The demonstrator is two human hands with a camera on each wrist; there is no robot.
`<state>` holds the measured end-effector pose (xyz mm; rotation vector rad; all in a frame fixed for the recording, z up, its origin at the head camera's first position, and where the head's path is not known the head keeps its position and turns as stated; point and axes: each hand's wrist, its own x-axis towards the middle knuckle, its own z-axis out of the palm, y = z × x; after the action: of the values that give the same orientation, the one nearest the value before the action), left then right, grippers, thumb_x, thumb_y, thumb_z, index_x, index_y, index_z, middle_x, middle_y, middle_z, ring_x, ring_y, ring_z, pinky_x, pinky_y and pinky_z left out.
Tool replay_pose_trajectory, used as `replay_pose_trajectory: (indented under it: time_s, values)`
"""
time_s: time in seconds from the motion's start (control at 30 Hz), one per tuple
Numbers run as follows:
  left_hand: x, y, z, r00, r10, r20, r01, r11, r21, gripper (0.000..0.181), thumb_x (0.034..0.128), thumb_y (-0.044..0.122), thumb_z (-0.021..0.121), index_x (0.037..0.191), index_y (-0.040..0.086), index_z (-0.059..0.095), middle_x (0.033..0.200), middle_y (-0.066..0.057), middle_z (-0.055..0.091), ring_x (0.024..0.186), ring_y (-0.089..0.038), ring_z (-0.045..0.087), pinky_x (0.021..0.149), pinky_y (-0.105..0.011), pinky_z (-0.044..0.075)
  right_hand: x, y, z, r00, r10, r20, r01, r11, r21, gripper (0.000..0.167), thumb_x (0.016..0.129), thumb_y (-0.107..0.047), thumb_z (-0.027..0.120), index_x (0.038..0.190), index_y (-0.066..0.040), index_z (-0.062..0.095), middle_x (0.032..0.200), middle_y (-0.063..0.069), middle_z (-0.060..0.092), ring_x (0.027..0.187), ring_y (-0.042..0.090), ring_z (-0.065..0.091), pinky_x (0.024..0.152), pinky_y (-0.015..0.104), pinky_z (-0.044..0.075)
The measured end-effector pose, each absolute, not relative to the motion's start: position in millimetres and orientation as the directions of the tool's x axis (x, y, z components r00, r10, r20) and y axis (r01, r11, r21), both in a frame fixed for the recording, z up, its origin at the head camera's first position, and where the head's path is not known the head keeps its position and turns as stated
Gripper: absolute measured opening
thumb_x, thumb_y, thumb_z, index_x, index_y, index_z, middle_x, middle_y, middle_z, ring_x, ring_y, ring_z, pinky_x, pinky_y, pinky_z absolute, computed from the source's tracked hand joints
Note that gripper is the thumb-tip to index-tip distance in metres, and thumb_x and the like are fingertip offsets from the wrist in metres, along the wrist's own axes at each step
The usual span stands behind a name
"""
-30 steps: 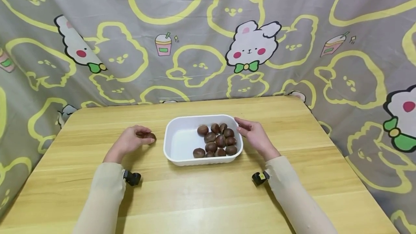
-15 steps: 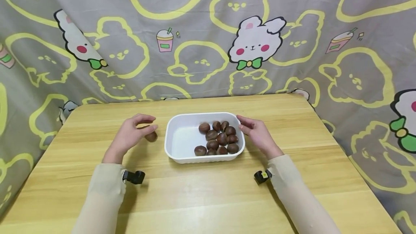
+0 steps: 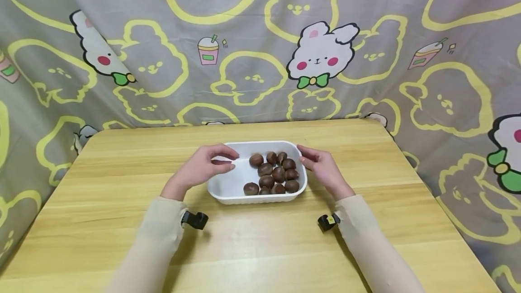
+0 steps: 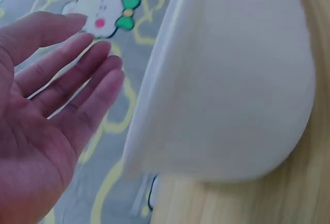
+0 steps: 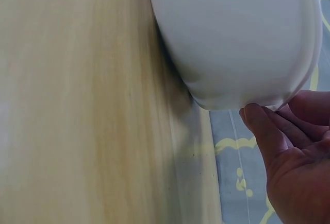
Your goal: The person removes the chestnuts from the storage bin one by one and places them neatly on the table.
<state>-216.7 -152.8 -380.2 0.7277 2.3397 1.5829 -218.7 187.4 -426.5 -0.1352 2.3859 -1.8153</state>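
Observation:
A white plastic tray (image 3: 232, 182) sits on the table, with several brown chestnuts (image 3: 278, 174) gathered in its right half. Over the tray's left end hovers my left hand (image 3: 203, 164), thumb and fingers apart. Its palm and spread fingers (image 4: 77, 80) hold nothing in the left wrist view, beside the tray's outer wall (image 4: 232, 90). My right hand (image 3: 323, 171) touches the tray's right end from outside; the right wrist view has the thumb and fingers (image 5: 263, 126) against the wall just under the rim. The table spot where a chestnut lay earlier is covered by my left hand.
The wooden table (image 3: 260, 248) extends around the tray on all sides. Behind it hangs a grey curtain (image 3: 252, 35) with yellow outlines and cartoon animals. A small black camera is strapped to each wrist.
My left hand let go of a chestnut on the table left of the tray, then moved right over the tray's left end. The right hand stays at the tray's right end.

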Motion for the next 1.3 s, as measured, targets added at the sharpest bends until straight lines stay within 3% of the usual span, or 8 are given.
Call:
replay_pose_trajectory:
  time_s: [0.17, 0.33, 0.57, 0.77, 1.3]
  values:
    - [-217.9, -131.8, -390.7, -0.813, 0.582, 0.032, 0.324, 0.407, 0.854, 0.028, 0.088, 0.007, 0.073, 0.113, -0.003, 0.066, 0.113, -0.018, 0.064, 0.11, -0.036, 0.06, 0.094, -0.041, 0.049, -217.7, 187.7, -427.9, -0.986, -0.154, -0.059, 0.019, 0.249, -0.968, 0.043, 0.101, -0.008, 0.055, 0.142, -0.001, 0.049, 0.144, 0.015, 0.048, 0.132, 0.027, 0.045, 0.104, 0.035, 0.04]
    - [-217.9, -121.6, -396.4, -0.807, 0.588, -0.055, 0.326, 0.522, 0.788, 0.033, 0.084, 0.012, 0.077, 0.112, -0.002, 0.067, 0.108, -0.014, 0.067, 0.103, -0.029, 0.062, 0.089, -0.039, 0.05, -218.1, 187.2, -427.3, -0.986, -0.161, -0.052, 0.012, 0.239, -0.971, 0.042, 0.101, -0.008, 0.055, 0.142, -0.001, 0.049, 0.144, 0.016, 0.048, 0.132, 0.028, 0.045, 0.103, 0.034, 0.041]
    - [-218.8, -107.5, -401.8, -0.754, 0.647, -0.115, 0.362, 0.555, 0.749, 0.029, 0.0803, 0.014, 0.082, 0.104, 0.001, 0.07, 0.1, -0.006, 0.069, 0.095, -0.023, 0.064, 0.085, -0.033, 0.051, -217.6, 187.6, -427.4, -0.985, -0.16, -0.06, 0.019, 0.247, -0.969, 0.043, 0.101, -0.008, 0.055, 0.142, -0.002, 0.049, 0.144, 0.016, 0.048, 0.131, 0.028, 0.046, 0.104, 0.036, 0.04]
    - [-213.9, -98.5, -406.6, -0.744, 0.65, -0.156, 0.384, 0.606, 0.697, 0.021, 0.0794, 0.011, 0.08, 0.097, 0.005, 0.071, 0.088, 0.001, 0.069, 0.085, -0.015, 0.064, 0.08, -0.029, 0.05, -216.6, 187.4, -430.0, -0.985, -0.159, -0.072, 0.029, 0.257, -0.966, 0.043, 0.101, -0.01, 0.056, 0.143, -0.003, 0.049, 0.144, 0.014, 0.048, 0.131, 0.026, 0.046, 0.104, 0.036, 0.04]
    - [-213.2, -99.5, -408.4, -0.733, 0.664, -0.146, 0.424, 0.615, 0.665, 0.018, 0.0794, 0.003, 0.078, 0.095, 0.004, 0.069, 0.083, 0.001, 0.066, 0.079, -0.013, 0.062, 0.077, -0.027, 0.05, -218.0, 187.9, -426.5, -0.983, -0.177, -0.046, 0.001, 0.251, -0.968, 0.043, 0.1, -0.007, 0.055, 0.142, 0.0, 0.048, 0.144, 0.017, 0.048, 0.13, 0.029, 0.047, 0.101, 0.033, 0.042]
